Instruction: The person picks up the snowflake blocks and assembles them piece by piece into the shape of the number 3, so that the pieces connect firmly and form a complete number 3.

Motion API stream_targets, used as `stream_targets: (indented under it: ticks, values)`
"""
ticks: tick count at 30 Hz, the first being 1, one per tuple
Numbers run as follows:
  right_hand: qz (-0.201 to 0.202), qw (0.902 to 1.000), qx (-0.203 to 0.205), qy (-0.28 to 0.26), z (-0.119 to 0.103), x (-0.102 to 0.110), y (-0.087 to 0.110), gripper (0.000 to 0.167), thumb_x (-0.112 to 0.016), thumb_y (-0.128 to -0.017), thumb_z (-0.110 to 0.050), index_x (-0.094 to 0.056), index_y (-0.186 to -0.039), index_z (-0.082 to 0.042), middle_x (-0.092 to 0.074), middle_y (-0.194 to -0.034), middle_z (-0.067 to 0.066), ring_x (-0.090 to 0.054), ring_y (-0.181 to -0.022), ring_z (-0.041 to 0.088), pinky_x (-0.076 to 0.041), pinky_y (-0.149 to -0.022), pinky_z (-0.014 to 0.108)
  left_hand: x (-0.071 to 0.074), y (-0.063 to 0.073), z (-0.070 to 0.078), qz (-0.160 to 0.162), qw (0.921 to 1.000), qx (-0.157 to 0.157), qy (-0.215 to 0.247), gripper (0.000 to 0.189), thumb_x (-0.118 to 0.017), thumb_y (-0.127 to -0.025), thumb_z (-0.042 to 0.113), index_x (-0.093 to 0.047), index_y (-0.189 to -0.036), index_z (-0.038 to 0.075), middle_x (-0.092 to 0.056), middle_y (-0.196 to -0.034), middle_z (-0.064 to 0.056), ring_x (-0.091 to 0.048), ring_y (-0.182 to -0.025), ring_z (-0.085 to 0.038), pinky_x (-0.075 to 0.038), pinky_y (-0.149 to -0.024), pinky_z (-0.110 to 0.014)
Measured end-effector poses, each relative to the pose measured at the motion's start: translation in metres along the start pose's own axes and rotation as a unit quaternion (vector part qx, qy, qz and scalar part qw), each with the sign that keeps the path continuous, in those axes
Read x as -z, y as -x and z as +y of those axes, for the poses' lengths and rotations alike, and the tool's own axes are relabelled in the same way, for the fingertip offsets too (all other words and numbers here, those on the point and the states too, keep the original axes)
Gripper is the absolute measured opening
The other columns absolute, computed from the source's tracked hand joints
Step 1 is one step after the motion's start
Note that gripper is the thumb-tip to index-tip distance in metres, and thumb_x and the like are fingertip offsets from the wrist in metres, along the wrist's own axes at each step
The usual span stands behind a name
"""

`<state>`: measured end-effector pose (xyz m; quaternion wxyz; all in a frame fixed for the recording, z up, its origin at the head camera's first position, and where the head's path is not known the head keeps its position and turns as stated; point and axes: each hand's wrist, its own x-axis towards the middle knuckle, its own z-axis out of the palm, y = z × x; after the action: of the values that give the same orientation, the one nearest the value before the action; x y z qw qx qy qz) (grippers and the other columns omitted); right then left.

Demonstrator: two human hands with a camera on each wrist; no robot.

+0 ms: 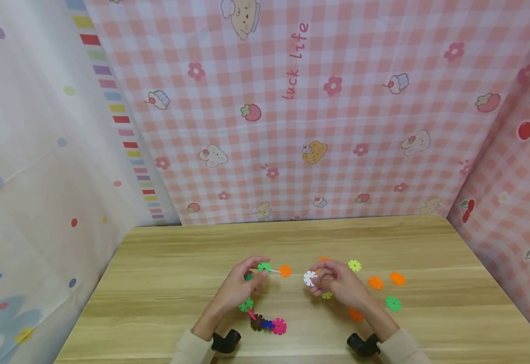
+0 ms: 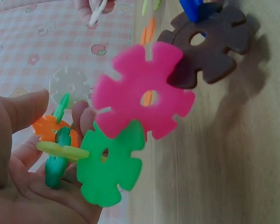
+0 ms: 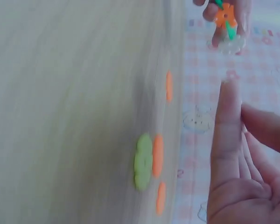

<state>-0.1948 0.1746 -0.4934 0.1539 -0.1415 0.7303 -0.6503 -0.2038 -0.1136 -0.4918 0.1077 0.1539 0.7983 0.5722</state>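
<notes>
My left hand (image 1: 242,284) pinches a chain of interlocked notched plastic snowflake discs. Held near its fingers are a green disc (image 1: 263,268), an orange disc (image 2: 50,128) and a white disc (image 2: 69,86) at the end. From the hand the chain hangs through a lighter green disc (image 2: 109,168), a pink disc (image 2: 126,88) and a brown disc (image 2: 214,46) to a blue disc (image 1: 267,324) and another pink disc (image 1: 279,326). Between thumb and fingers my right hand (image 1: 339,284) holds a loose white disc (image 1: 310,278); in its own wrist view that disc is hidden.
Loose discs lie on the wooden table (image 1: 178,263): orange discs (image 1: 376,282), a green disc (image 1: 393,303) and a yellow disc (image 1: 354,265) on the right. An orange disc (image 1: 285,271) shows between the hands. A checked cloth (image 1: 292,126) hangs behind the table.
</notes>
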Motion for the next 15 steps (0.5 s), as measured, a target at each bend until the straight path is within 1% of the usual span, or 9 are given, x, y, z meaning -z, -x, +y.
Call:
stream_targets:
  ticks: [4,6,8,11,12,15]
  values:
    - [0.03,0.9989,0.009,-0.036,0.002,-0.013,-0.005,0.032,-0.057,-0.093,0.009,-0.049,-0.124,0.015,-0.063,-0.099,0.035,-0.069,-0.091,0.042,-0.06,-0.08,0.041,-0.001,0.0,0.001,-0.004,1.0,-0.002,0.003,0.035,-0.058,-0.101,0.027,-0.057,-0.134,0.016,-0.062,-0.111,-0.019,-0.061,-0.084,-0.037,-0.058,-0.066,-0.037]
    - [0.042,0.9979,0.011,-0.048,0.002,-0.019,-0.006,0.035,-0.056,-0.093,0.01,-0.047,-0.127,0.016,-0.063,-0.099,0.035,-0.069,-0.091,0.043,-0.06,-0.08,0.039,-0.002,0.0,0.002,-0.007,0.9999,-0.001,0.008,0.035,-0.058,-0.101,0.027,-0.057,-0.134,0.017,-0.063,-0.108,-0.022,-0.061,-0.084,-0.037,-0.058,-0.067,-0.037]
    - [0.053,0.9971,0.011,-0.053,0.002,-0.025,-0.008,0.038,-0.055,-0.093,0.011,-0.045,-0.13,0.016,-0.064,-0.098,0.032,-0.07,-0.091,0.042,-0.06,-0.08,0.037,-0.002,0.0,0.004,-0.008,0.9999,-0.002,0.01,0.035,-0.058,-0.101,0.026,-0.057,-0.134,0.015,-0.063,-0.104,-0.023,-0.061,-0.082,-0.036,-0.057,-0.065,-0.037]
    - [0.065,0.9962,0.011,-0.057,0.0,-0.032,-0.01,0.04,-0.054,-0.093,0.012,-0.046,-0.132,0.016,-0.065,-0.098,0.031,-0.07,-0.091,0.043,-0.06,-0.08,0.037,-0.003,0.0,0.006,-0.006,0.9999,0.0,0.014,0.035,-0.058,-0.101,0.023,-0.056,-0.135,0.012,-0.064,-0.098,-0.019,-0.061,-0.08,-0.032,-0.056,-0.064,-0.037]
    - [0.067,0.9959,0.012,-0.06,-0.001,-0.035,-0.01,0.04,-0.054,-0.093,0.012,-0.046,-0.132,0.015,-0.065,-0.098,0.031,-0.07,-0.09,0.043,-0.06,-0.08,0.037,-0.004,0.002,0.01,-0.004,0.9999,0.001,0.013,0.035,-0.057,-0.101,0.021,-0.056,-0.135,0.011,-0.063,-0.096,-0.016,-0.06,-0.079,-0.032,-0.056,-0.064,-0.037]
    - [0.081,0.9939,0.006,-0.074,-0.003,-0.041,-0.013,0.036,-0.056,-0.092,0.011,-0.049,-0.127,0.015,-0.065,-0.1,0.035,-0.07,-0.089,0.043,-0.06,-0.08,0.038,-0.004,0.002,0.011,-0.001,0.9998,0.003,0.019,0.035,-0.057,-0.101,0.02,-0.055,-0.135,0.01,-0.063,-0.095,-0.014,-0.06,-0.078,-0.031,-0.056,-0.063,-0.037]
